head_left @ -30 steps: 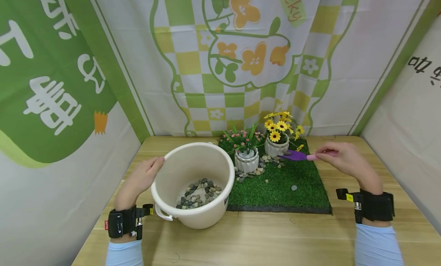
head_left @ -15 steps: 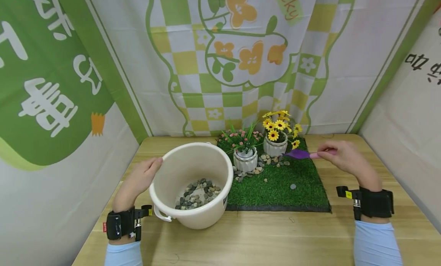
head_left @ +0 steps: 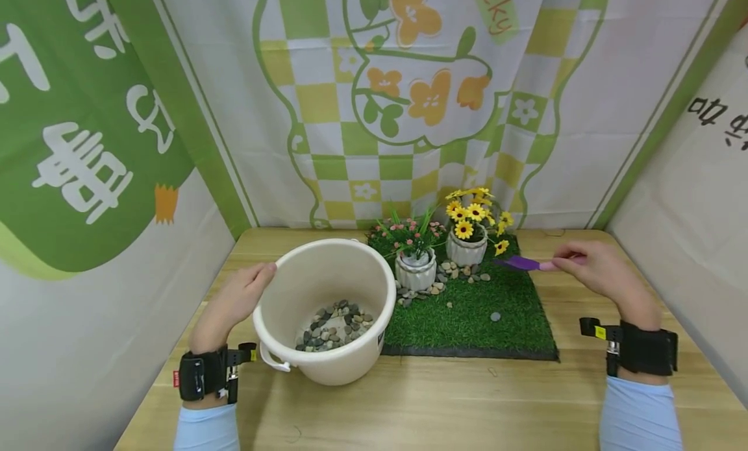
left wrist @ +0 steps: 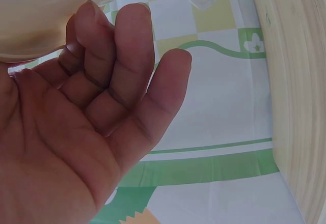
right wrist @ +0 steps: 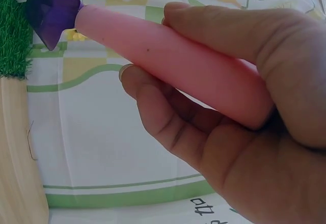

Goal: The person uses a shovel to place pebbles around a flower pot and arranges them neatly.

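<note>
My left hand (head_left: 242,295) holds the rim of a cream plastic bucket (head_left: 382,308) at its left side. In the left wrist view the fingers (left wrist: 170,84) bend beside the bucket wall (left wrist: 30,25); the thumb is mostly hidden. Several grey and tan pebbles (head_left: 333,328) lie on the bucket's bottom. My right hand (head_left: 596,272) grips the pink handle (right wrist: 173,63) of a small purple trowel (head_left: 522,263). Its blade hovers over the right side of the artificial grass mat (head_left: 479,334), apart from the pebbles (head_left: 452,269) around the two pots.
On the mat stand a white pot (head_left: 416,272) of pink flowers and, behind it, a white pot (head_left: 466,246) of yellow flowers. A lone grey pebble (head_left: 495,316) lies farther forward on the grass. A printed curtain (head_left: 362,165) hangs behind the wooden table (head_left: 432,405).
The trowel has moved right, away from the yellow-flower pot. A grey pebble seen at its blade tip now appears to lie among those by the pot. My left hand stays on the rim.
</note>
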A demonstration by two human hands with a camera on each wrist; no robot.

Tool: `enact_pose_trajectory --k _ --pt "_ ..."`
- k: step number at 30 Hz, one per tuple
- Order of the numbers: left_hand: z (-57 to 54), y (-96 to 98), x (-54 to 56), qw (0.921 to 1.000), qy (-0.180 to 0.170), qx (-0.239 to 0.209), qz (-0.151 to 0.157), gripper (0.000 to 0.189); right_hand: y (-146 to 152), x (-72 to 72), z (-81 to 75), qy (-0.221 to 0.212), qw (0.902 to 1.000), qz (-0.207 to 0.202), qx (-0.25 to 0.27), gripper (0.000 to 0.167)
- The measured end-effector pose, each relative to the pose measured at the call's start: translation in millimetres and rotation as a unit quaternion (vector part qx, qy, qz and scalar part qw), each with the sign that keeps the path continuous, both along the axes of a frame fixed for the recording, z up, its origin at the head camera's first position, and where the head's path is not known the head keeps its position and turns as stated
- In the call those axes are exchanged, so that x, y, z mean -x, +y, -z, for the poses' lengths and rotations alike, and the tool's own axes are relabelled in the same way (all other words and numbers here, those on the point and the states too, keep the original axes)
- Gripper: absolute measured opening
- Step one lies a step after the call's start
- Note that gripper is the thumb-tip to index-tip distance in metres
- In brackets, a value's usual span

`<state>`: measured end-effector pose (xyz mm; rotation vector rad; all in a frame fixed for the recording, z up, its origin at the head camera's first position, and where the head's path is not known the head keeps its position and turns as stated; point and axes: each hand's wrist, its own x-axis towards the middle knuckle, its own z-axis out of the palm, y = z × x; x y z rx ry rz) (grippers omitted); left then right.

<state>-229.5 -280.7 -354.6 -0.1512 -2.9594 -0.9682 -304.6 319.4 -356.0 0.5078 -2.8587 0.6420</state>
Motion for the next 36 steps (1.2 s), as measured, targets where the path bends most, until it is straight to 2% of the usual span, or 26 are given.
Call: enact_pose_trajectory --k 13,22,28,31,36 --pt "0.2 0.0 -1.0 1.0 -0.003 -0.006 -0.005 0.056 -3.4 -2.6 -3.8 -0.005 1.0 0.006 -0.006 0.017" --pt "-0.9 0.0 -0.3 1.0 0.001 -0.001 -0.006 0.059 3.0 -9.4 -7.9 -0.032 0.9986 0.03 0.03 0.027" --pt "5.7 2.8 3.7 0.9999 -0.007 -0.008 0.008 0.057 12.1 -24.9 -4.3 -0.013 0.9968 0.065 0.045 0.029" --pt "8.7 1.9 2.7 0.9999 -0.012 -0.009 0.002 0.056 13.6 -29.8 -4.9 0.011 0.9956 0.074 0.055 0.03" --pt "4.4 -2.7 -0.2 0.9999 -0.003 -0.007 -0.008 0.058 9.2 -31.4 -8.1 0.06 0.9894 0.101 0.086 0.03"
